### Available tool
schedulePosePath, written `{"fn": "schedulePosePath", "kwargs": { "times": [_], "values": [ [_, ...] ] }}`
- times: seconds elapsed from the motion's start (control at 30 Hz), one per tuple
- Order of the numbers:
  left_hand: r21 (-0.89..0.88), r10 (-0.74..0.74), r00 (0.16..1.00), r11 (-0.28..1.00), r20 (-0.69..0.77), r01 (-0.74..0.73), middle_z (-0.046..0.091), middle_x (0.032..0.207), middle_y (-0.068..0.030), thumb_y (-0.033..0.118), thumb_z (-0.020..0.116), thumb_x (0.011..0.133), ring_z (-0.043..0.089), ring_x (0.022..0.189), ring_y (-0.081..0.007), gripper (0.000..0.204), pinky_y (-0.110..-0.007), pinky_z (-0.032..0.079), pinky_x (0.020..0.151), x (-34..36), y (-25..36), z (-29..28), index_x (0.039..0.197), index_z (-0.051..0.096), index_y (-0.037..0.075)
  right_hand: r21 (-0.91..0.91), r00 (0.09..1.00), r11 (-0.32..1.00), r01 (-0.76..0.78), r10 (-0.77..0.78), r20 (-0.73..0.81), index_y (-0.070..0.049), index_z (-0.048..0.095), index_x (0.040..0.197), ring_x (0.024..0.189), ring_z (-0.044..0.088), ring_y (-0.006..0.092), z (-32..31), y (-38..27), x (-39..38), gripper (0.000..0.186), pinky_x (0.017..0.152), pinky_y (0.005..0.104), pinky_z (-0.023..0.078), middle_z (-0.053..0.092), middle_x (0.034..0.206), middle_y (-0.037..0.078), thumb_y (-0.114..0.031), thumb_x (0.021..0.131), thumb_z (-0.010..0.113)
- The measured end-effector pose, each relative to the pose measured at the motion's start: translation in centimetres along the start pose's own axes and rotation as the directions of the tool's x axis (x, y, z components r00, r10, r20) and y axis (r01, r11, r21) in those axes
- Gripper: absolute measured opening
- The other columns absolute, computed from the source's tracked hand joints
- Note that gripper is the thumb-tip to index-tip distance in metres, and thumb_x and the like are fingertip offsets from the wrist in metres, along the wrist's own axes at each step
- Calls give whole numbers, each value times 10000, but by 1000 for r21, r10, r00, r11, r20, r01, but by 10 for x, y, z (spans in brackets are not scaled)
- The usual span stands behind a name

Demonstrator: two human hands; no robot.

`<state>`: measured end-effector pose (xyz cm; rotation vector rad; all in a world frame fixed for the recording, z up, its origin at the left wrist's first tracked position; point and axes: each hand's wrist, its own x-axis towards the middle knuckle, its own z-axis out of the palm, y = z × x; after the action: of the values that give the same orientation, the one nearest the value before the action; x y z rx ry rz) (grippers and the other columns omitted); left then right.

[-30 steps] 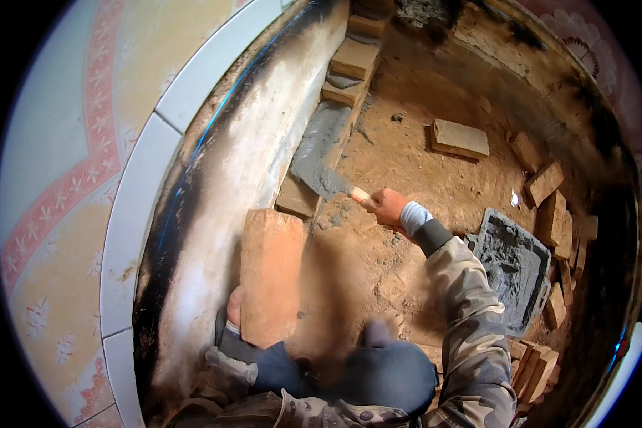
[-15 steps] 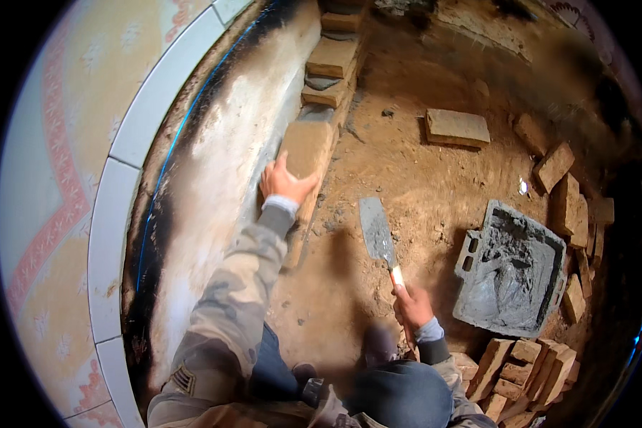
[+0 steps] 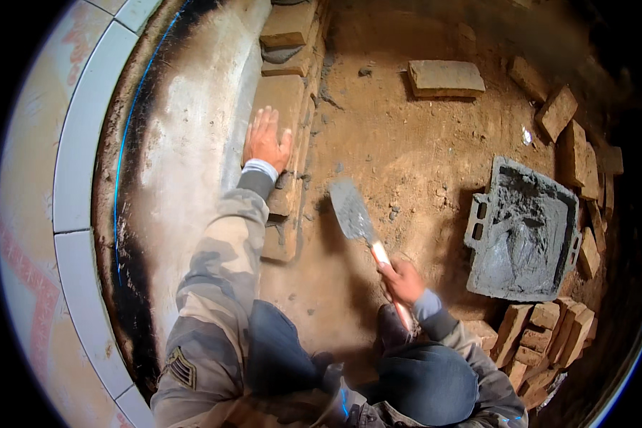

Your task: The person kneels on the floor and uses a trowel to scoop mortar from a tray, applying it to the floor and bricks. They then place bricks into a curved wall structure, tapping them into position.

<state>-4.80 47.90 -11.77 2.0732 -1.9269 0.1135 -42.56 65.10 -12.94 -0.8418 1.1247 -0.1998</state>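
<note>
My left hand (image 3: 267, 143) lies flat, fingers extended, on a brick (image 3: 277, 95) in the row of bricks along the pale, soot-edged wall (image 3: 171, 143). Grey mortar shows between some bricks. My right hand (image 3: 399, 278) is closed round the handle of a mortar-smeared trowel (image 3: 349, 207), held low over the dirt floor (image 3: 378, 143), with its blade angled up and left. A grey plastic tray (image 3: 478, 278) holding wet mortar sits to the right of the trowel.
A loose brick (image 3: 446, 78) lies toward the back of the pit. Several bricks (image 3: 574, 157) are scattered along the right, and a stack (image 3: 546, 335) stands at the lower right. Tiled edging (image 3: 75, 285) borders the left. My knees are at the bottom.
The brick that was in my left hand was set in the row, and that hand now lies flatter on it. My right hand with the trowel has drawn back from the mortar bed.
</note>
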Motion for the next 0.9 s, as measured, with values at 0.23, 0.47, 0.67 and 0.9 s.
{"fn": "schedulePosePath", "kwargs": {
  "times": [0.23,0.47,0.67,0.9],
  "values": [
    [-25,17,999,1000,-30,-18,382,1498,-184,274,555,911,314,1410,-335,562,-435,247,1157,5,-6,12,1394,454,5,272,999,962,3,-14,40,5,425,1130,454,530,154,70,-43,35,258,404,319,472,554,654,63,-216,1009,481],
    [-50,13,993,999,-118,-19,433,1470,-158,271,511,924,346,1397,-313,506,-460,249,1153,13,-7,12,1365,498,22,283,992,951,125,-109,-71,-3,431,960,460,549,178,127,-94,65,237,403,342,457,542,624,73,-224,1001,504],
    [-84,-54,994,995,-96,46,442,1470,-134,200,464,940,348,1401,-296,446,-455,245,1156,14,3,12,1353,522,41,317,919,868,382,-323,-225,19,502,882,455,561,190,89,-187,192,219,396,349,458,562,609,87,-179,973,522],
    [-84,-80,996,994,-43,76,425,1487,-120,197,470,943,340,1409,-286,448,-466,251,1152,14,11,1,1364,512,50,516,934,778,358,-300,-194,-9,507,897,449,518,172,50,-268,239,216,398,343,438,541,621,67,-208,969,553]
  ]
}}
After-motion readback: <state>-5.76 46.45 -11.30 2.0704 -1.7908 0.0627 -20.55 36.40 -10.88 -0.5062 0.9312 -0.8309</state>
